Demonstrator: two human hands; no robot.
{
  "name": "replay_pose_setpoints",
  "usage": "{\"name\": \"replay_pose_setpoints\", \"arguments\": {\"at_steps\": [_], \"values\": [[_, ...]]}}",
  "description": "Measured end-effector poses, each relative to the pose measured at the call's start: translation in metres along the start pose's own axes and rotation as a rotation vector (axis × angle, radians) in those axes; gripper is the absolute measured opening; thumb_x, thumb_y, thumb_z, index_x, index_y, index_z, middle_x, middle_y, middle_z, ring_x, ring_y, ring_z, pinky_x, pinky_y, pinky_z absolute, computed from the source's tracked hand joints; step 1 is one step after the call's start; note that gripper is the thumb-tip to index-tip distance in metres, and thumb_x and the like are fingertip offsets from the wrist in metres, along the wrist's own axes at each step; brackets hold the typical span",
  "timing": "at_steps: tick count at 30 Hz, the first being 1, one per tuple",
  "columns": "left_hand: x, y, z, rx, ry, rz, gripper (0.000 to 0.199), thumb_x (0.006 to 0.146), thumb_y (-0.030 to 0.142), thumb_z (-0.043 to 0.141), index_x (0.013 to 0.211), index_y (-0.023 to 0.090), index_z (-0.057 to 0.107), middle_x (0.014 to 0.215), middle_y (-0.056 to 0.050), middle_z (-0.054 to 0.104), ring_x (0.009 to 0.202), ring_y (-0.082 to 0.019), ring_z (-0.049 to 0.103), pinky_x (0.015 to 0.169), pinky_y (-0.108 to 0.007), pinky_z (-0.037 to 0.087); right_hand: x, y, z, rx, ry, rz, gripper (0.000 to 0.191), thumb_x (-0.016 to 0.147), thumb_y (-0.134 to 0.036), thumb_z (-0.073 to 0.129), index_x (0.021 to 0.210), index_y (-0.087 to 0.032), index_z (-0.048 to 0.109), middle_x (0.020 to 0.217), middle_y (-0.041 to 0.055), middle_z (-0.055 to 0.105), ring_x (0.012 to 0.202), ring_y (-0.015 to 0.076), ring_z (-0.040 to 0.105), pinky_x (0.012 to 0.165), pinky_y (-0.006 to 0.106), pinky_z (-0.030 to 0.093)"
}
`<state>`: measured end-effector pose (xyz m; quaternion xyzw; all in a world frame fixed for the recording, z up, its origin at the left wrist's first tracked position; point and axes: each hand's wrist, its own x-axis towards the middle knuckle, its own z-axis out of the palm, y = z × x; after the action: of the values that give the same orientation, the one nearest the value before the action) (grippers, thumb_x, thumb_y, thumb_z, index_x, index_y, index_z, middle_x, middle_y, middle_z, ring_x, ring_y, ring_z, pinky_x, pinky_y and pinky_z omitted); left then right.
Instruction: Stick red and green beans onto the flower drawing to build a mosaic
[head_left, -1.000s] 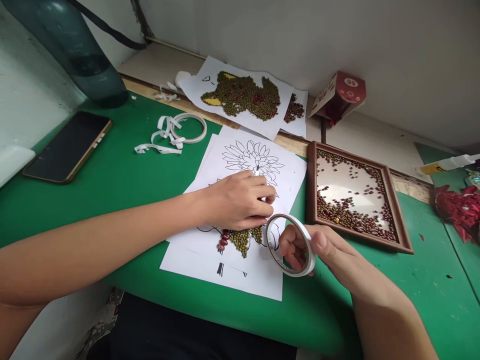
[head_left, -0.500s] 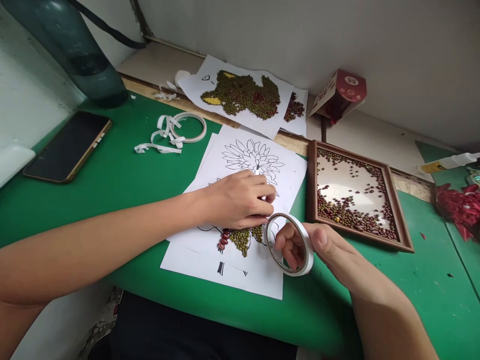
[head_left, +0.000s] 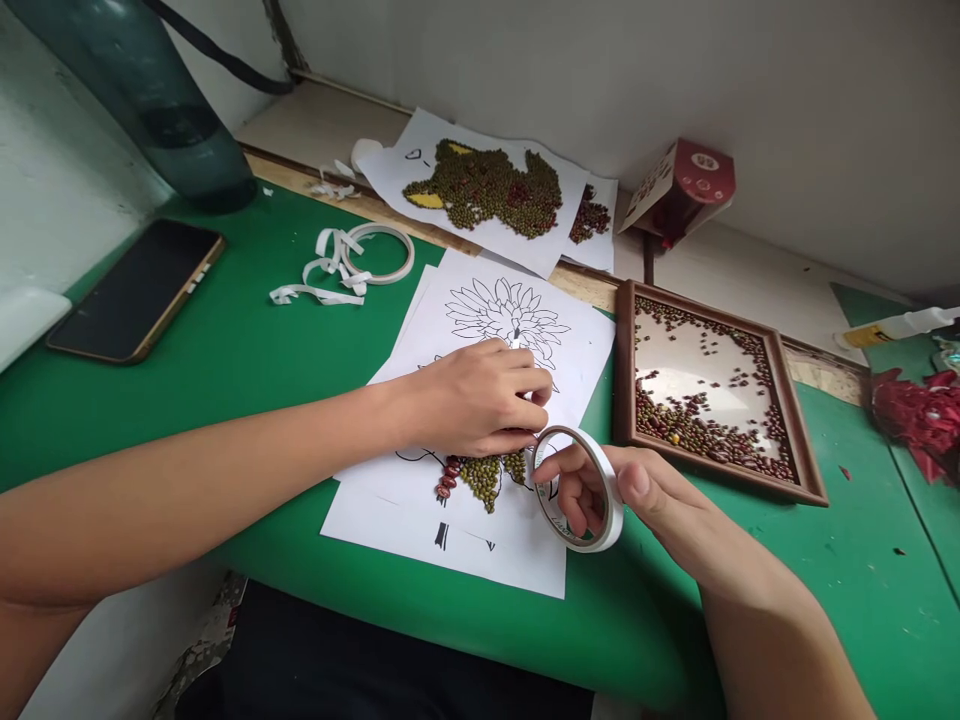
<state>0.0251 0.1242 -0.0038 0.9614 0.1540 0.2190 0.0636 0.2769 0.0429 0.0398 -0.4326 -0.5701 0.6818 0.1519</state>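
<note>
My left hand [head_left: 480,398] rests over the flower drawing [head_left: 506,312] with its fingers curled down, and their tips are hidden. A small white strip with a dark end shows just above its knuckles. My right hand [head_left: 637,490] holds a roll of white tape [head_left: 611,500] upright, with fingers through the ring and the thumb at its outer side. The roll's left edge is close to my left fingertips. Below my left hand, green beans [head_left: 481,483] fill part of the drawing, beside a short column of red beans [head_left: 448,478].
Right of the paper lies a brown frame [head_left: 806,440] with loose beans. Behind are a bean picture [head_left: 495,190] and a red box [head_left: 701,180]. Left stand a phone [head_left: 139,290], a bottle [head_left: 172,120] and another tape roll [head_left: 409,258] with white scraps.
The index finger of my right hand has stretched further left through the tape roll, and the roll has turned slightly. My left hand has hardly moved.
</note>
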Motion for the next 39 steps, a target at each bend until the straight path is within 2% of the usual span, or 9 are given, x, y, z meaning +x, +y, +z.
{"name": "replay_pose_setpoints", "arguments": {"at_steps": [5, 11, 18, 21, 26, 32, 39], "values": [[0.000, 0.000, -0.001, -0.007, -0.009, -0.006, 0.020, 0.103, 0.032, 0.060, 0.092, 0.021, 0.074, 0.113, -0.007, 0.072, 0.101, -0.022, 0.062, 0.084, -0.037, 0.041, 0.001, -0.005, 0.001, 0.004, -0.015, 0.010, 0.061, 0.099, -0.072, 0.050, 0.117, -0.020, 0.076, 0.083, 0.0066, 0.068, 0.075, 0.0192, 0.061, 0.069, 0.030, 0.052], [0.000, 0.000, -0.002, -0.005, -0.047, -0.011, 0.024, 0.105, 0.033, 0.056, 0.095, 0.021, 0.073, 0.114, -0.007, 0.072, 0.102, -0.022, 0.061, 0.084, -0.037, 0.040, 0.001, -0.003, -0.001, 0.040, -0.005, -0.024, 0.061, 0.096, -0.075, 0.053, 0.097, -0.018, 0.076, 0.078, 0.0056, 0.064, 0.069, 0.0163, 0.055, 0.065, 0.028, 0.047], [0.000, 0.000, -0.001, -0.001, -0.036, -0.011, 0.026, 0.106, 0.033, 0.054, 0.093, 0.021, 0.073, 0.113, -0.007, 0.072, 0.101, -0.022, 0.060, 0.084, -0.037, 0.040, 0.002, -0.008, 0.000, 0.055, -0.041, -0.010, 0.057, 0.091, -0.075, 0.062, 0.100, -0.020, 0.073, 0.077, 0.0049, 0.060, 0.067, 0.0166, 0.050, 0.061, 0.029, 0.043], [0.000, 0.000, -0.001, 0.003, -0.034, -0.011, 0.024, 0.106, 0.032, 0.055, 0.094, 0.021, 0.073, 0.113, -0.007, 0.072, 0.101, -0.022, 0.060, 0.084, -0.038, 0.040, 0.003, -0.010, 0.000, -0.037, 0.008, 0.009, 0.058, 0.090, -0.077, 0.061, 0.096, -0.020, 0.070, 0.077, 0.0045, 0.059, 0.067, 0.0167, 0.048, 0.059, 0.029, 0.039], [0.000, 0.000, -0.002, 0.001, -0.020, -0.009, 0.020, 0.104, 0.032, 0.058, 0.096, 0.021, 0.074, 0.111, -0.006, 0.072, 0.100, -0.022, 0.061, 0.083, -0.037, 0.040, 0.004, -0.005, 0.000, -0.144, 0.089, -0.055, 0.062, 0.091, -0.083, 0.053, 0.088, -0.021, 0.059, 0.075, 0.0007, 0.051, 0.067, 0.0148, 0.039, 0.059, 0.028, 0.032], [0.001, 0.001, -0.002, -0.012, 0.003, -0.006, 0.015, 0.101, 0.029, 0.063, 0.093, 0.021, 0.073, 0.108, -0.006, 0.072, 0.098, -0.021, 0.061, 0.081, -0.036, 0.039, 0.004, 0.004, 0.001, -0.123, 0.119, -0.048, 0.068, 0.084, -0.089, 0.053, 0.098, -0.023, 0.054, 0.080, -0.0001, 0.052, 0.069, 0.0148, 0.039, 0.060, 0.027, 0.034], [0.001, 0.000, -0.002, -0.010, -0.010, -0.005, 0.021, 0.104, 0.030, 0.058, 0.094, 0.020, 0.073, 0.109, -0.006, 0.072, 0.097, -0.021, 0.061, 0.080, -0.036, 0.039, 0.003, 0.006, 0.005, -0.007, 0.160, -0.057, 0.071, 0.084, -0.082, 0.063, 0.129, -0.032, 0.040, 0.080, -0.0016, 0.056, 0.067, 0.0164, 0.044, 0.058, 0.027, 0.039]]}}
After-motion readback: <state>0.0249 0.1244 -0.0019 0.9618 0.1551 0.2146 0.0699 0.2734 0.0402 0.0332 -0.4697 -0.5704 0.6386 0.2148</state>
